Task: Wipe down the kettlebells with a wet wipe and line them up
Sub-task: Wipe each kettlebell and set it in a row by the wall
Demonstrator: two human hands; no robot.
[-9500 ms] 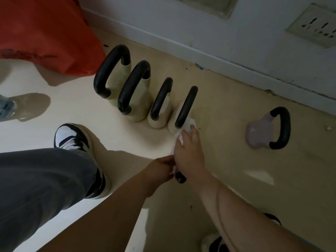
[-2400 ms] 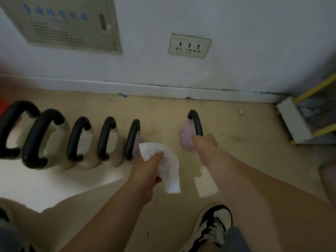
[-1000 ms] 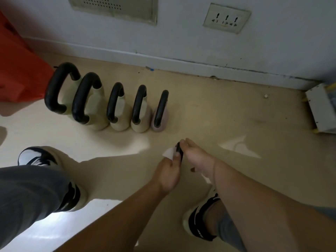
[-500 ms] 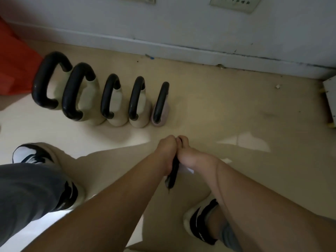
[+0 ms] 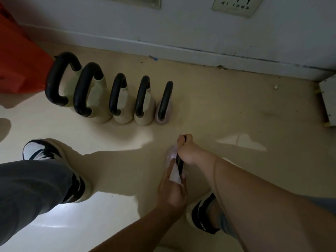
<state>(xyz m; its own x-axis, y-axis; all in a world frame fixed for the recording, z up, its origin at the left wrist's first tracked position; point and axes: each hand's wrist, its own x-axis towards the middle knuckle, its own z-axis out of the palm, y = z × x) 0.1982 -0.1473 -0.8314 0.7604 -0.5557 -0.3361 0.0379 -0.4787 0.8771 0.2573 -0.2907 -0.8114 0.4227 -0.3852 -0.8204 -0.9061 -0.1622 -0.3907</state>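
Black handles over cream bodies: that's the row of five kettlebells [image 5: 125, 106], upright on the beige floor [image 5: 227, 115] near the wall [image 5: 181, 24]. They stand shoulder to shoulder, biggest on the left, stepping down to a small lilac kettlebell [image 5: 163, 120] at the right end. Nearer the camera, apart from that row, is the sixth kettlebell [image 5: 180, 164]. The right hand [image 5: 187, 151] has its fingers curled round the black handle from above, holding it just in front of the person's feet, and a bit of pale pink body shows beside the knuckles. Whether it touches the floor, I can't tell. The left hand [image 5: 172, 191] comes in from below with the white wet wipe [image 5: 175, 174], thumb on one side, fingers on the other, pinching the wipe against the handle. Left of the row sits a red bag [image 5: 20, 60], just beside the largest bell. A black-and-white shoe [image 5: 41, 151] is planted on the left under a grey trouser leg [image 5: 27, 188], and the other shoe [image 5: 200, 217] sits below the right forearm. Up top is a wall socket [image 5: 234, 4].
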